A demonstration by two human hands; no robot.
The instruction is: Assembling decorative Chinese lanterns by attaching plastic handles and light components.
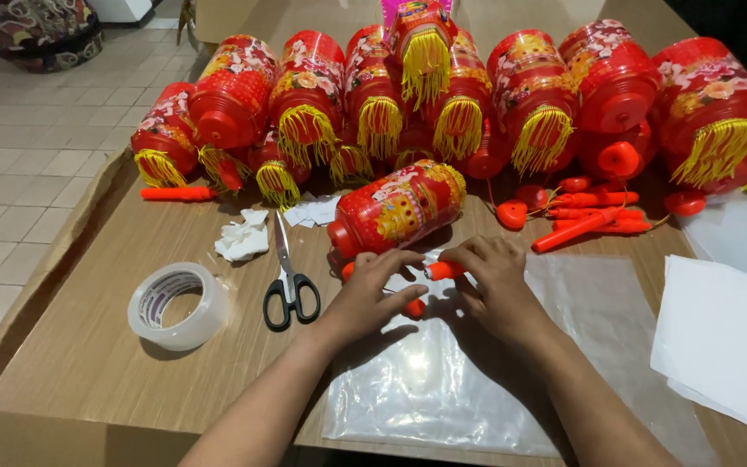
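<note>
Red lantern (398,210) on bench (88,363), near both hands | right hand (496,285) pinching orange handle (443,270) | left hand (372,290) curled on another orange stick (414,307) | scissors (288,278), tape roll (175,305) left, open bench beyond them

lantern (395,210): glossy red plastic, printed film wrap | tassels (542,138): yellow thread fringe | orange sticks (577,229): smooth plastic | clear bag (443,380): shiny, wrinkled film | tape roll (176,305): glossy clear plastic | scissors (287,277): bright metal blades, black plastic handles | table (88,363): matt brown cardboard | sheets (724,337): matt white paper
</note>
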